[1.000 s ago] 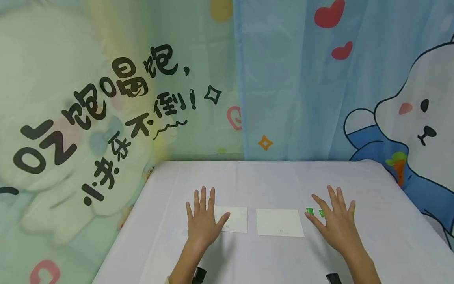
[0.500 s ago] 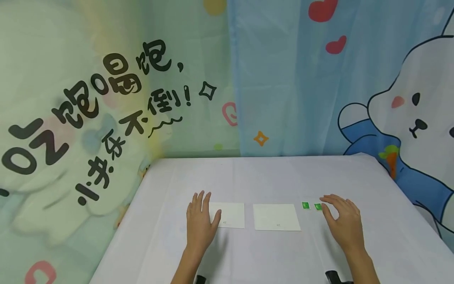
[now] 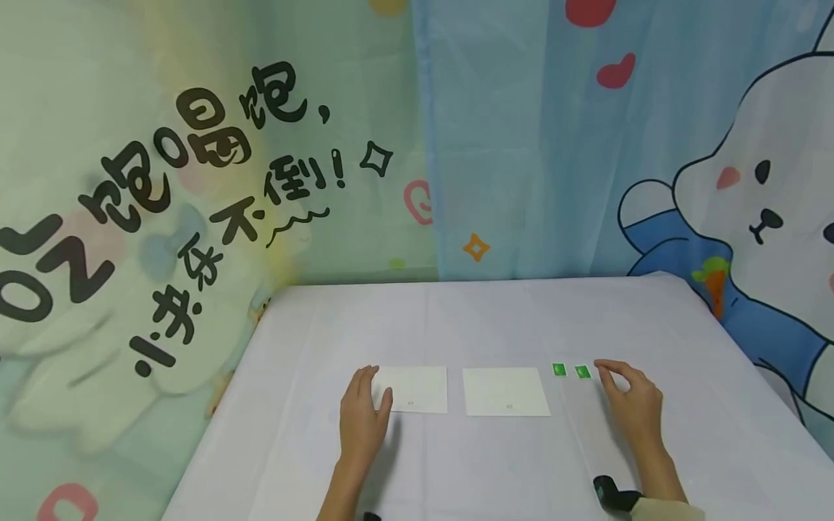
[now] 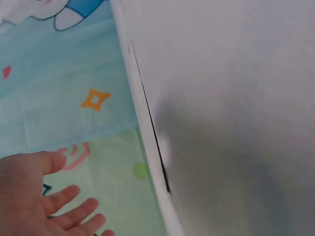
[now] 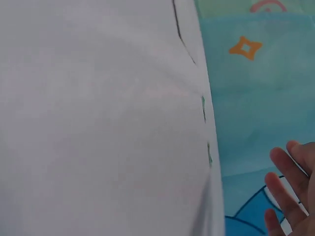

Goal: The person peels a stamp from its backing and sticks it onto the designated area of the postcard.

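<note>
Two white rectangular cards lie side by side on the white-covered table, a left card (image 3: 420, 389) and a right card (image 3: 505, 392). To their right are two small green squares with pale borders, a left square (image 3: 559, 370) and a right square (image 3: 583, 372). My left hand (image 3: 362, 416) hovers at the left card, overlapping its left edge in the head view, with fingers loosely bent and nothing held. Just right of the green squares is my right hand (image 3: 635, 405), its thumb and index finger curved toward each other. The right wrist view shows its fingers (image 5: 288, 184) spread with nothing between them.
A white cloth covers the table (image 3: 482, 463). Behind it hangs a printed curtain (image 3: 508, 145) with hearts, lettering and a cartoon bear. A black strap piece (image 3: 612, 496) sits at my right wrist beside a pale sleeve (image 3: 667, 510).
Both hands have gone from spread, straight fingers to looser bent ones. The right hand has uncovered the green squares, its thumb and index finger drawing closer. The head view has shifted slightly.
</note>
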The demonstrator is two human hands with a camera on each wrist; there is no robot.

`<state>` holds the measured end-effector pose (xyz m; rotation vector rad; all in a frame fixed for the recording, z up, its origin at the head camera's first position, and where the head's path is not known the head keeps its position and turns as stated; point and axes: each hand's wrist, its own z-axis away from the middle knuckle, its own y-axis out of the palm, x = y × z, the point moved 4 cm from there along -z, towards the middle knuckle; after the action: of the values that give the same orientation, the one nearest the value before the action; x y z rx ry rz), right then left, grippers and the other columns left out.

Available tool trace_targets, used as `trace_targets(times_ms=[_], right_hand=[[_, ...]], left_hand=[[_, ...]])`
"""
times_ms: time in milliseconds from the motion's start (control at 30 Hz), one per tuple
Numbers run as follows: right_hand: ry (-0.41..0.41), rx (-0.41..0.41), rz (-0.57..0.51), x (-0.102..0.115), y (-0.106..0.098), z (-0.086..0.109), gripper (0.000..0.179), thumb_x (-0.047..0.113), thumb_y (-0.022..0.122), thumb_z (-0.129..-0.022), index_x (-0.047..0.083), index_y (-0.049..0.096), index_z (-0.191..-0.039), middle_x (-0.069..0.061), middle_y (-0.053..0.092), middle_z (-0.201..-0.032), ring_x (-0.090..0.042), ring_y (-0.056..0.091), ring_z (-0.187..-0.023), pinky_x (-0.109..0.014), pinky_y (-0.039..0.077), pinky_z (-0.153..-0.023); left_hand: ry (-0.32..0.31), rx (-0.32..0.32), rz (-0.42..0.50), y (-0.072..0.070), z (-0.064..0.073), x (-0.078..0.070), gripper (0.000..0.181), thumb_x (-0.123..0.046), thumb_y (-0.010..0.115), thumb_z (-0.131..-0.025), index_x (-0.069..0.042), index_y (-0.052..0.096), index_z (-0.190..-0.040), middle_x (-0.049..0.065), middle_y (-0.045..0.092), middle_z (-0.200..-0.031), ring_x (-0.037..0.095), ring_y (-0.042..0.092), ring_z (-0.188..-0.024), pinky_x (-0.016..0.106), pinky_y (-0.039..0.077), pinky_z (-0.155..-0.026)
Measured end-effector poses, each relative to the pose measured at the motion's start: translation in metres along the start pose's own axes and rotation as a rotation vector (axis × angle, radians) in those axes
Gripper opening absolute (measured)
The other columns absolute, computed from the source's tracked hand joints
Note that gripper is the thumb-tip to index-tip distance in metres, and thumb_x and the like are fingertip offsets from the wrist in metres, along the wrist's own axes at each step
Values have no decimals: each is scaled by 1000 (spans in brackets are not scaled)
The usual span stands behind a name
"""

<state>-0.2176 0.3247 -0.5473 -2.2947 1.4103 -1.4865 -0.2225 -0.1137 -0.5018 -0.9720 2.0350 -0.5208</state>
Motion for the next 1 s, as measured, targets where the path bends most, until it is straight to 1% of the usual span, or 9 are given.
trace_targets(times_ms=[100,200,300,400,500,633,767,867,1000], right_hand=[[85,74,-51,4,0,-3,21,23,61,-90,7,69,-103,-17,65,-107,-37,52,-111,-51,36,-92],[137,151,-83,-2,5,-4,26,24,58,-92,6,66,-109,-18,60,-116,-39,46,-119,-53,29,-99],[140,212,-74,-7,10,-3,27,23,57,-93,6,65,-112,-20,57,-121,-42,44,-118,-57,30,-96],[129,273,-29,-12,16,0,29,22,58,-92,7,63,-116,-20,56,-122,-43,47,-115,-56,35,-92],[112,323,-3,-15,19,3,31,22,59,-91,8,61,-119,-20,54,-125,-43,47,-114,-55,36,-90],[71,355,27,-15,20,6,33,21,59,-91,7,59,-121,-21,51,-128,-44,43,-118,-56,34,-93],[36,358,78,-16,23,5,31,16,60,-90,5,61,-118,-24,51,-126,-45,44,-116,-56,34,-92],[20,347,104,-18,25,5,28,12,63,-87,4,63,-114,-24,53,-124,-44,45,-114,-55,34,-92],[-1,326,109,-19,26,5,26,6,66,-84,4,65,-110,-22,56,-121,-42,48,-113,-54,36,-90]], left_hand=[[-34,68,72,6,-1,6,45,-14,68,-83,2,53,-122,20,52,-126,38,45,-120,52,37,-94],[-57,148,149,13,0,13,48,-16,65,-86,1,49,-128,19,48,-132,38,39,-125,50,33,-98],[-47,207,198,21,3,20,52,-16,64,-87,1,45,-132,19,45,-135,39,35,-127,50,31,-99],[-18,252,232,27,7,26,56,-17,64,-87,2,41,-135,21,42,-137,42,33,-127,53,30,-99],[-1,310,256,33,11,30,61,-18,64,-87,2,36,-138,22,37,-140,45,27,-129,57,27,-99],[-4,408,226,39,18,35,66,-23,60,-90,0,28,-142,21,28,-145,45,19,-132,62,21,-99],[-32,490,152,44,22,38,69,-30,56,-92,-3,22,-145,16,20,-150,40,12,-136,59,15,-103],[-42,515,104,47,24,38,69,-31,56,-92,-4,22,-145,15,19,-150,38,11,-136,57,13,-105],[-29,508,45,49,25,36,65,-29,57,-91,-4,28,-144,16,22,-149,40,14,-135,57,13,-104]])
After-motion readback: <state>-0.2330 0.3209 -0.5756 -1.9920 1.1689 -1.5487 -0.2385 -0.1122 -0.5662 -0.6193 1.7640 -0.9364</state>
